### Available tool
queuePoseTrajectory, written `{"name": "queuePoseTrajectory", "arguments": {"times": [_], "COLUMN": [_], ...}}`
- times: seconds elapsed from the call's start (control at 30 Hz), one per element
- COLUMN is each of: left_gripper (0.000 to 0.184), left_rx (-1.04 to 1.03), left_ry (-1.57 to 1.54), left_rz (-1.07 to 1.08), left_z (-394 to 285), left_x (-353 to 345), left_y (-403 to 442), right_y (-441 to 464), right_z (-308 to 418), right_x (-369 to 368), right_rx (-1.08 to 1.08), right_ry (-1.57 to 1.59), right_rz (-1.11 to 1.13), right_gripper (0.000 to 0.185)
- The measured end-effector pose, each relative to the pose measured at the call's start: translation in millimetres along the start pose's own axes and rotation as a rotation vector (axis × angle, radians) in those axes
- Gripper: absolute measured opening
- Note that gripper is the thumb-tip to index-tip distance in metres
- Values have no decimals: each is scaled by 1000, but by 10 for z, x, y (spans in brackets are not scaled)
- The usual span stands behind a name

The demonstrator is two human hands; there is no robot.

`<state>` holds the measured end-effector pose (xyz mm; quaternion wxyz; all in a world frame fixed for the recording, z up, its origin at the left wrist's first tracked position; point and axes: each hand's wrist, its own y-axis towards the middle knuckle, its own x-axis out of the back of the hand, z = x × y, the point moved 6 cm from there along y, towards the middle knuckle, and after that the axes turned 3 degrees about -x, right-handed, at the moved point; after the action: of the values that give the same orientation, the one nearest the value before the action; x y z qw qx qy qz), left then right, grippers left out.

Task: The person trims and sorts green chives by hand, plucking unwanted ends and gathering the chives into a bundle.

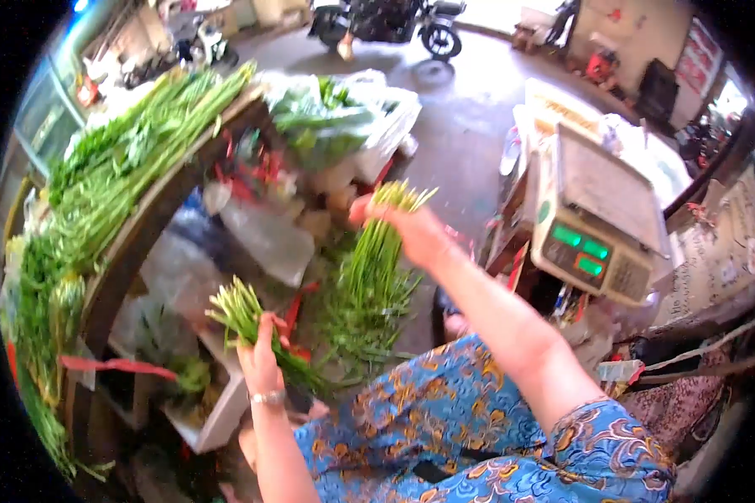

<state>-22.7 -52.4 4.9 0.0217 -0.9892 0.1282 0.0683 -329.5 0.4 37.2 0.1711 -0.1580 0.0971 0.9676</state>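
My left hand [262,367], with a watch or bracelet at the wrist, is wrapped round a bunch of thin green vegetable stems [237,308]. Its pale cut ends point up and to the left, and leafy ends trail down to the right. Farther forward, my right hand [418,233] grips a second bunch of green stems [367,264] just below the cut ends. That bunch hangs down over loose greens [356,335] lower down. The two bunches are apart from each other.
Long leafy greens [130,159] lie along a curved stall counter [155,197] on the left. Clear plastic bags of vegetables [335,113] sit ahead. A weighing scale [591,226] with green digits stands to the right. A motorbike [394,25] is parked beyond.
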Motion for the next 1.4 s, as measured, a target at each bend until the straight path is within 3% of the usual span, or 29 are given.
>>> {"name": "queuePoseTrajectory", "arguments": {"times": [0.1, 0.13, 0.3, 0.57, 0.8, 1.0, 1.17, 1.4], "left_gripper": [16, 14, 13, 18, 10, 15, 13, 14], "left_rx": [67, 48, 44, 123, 5, 89, 52, 86], "left_ry": [-19, -31, -103, 19, -79, -115, -180, -177], "left_rz": [104, 87, 152, 385, 172, 205, 273, 290], "left_z": [-10, -37, -14, 79, -201, -15, -2, -9], "left_x": [-242, -328, -469, -564, -522, -407, -463, -582], "left_y": [-56, -80, -133, -234, -218, -116, -45, -96], "right_y": [-95, -112, -251, -501, -517, -244, -244, -382], "right_z": [23, -100, -301, -350, -237, -285, -234, -402], "right_x": [-258, -310, -572, -952, -899, -415, -482, -731], "right_rx": [80, -7, -201, -200, -163, -167, -127, -319], "right_ry": [-135, -30, 67, 99, 28, 212, 91, 153], "right_rz": [139, 122, 123, 220, 35, -141, -26, 118], "right_gripper": [11, 10, 23, 25, 10, 14, 20, 23]}}
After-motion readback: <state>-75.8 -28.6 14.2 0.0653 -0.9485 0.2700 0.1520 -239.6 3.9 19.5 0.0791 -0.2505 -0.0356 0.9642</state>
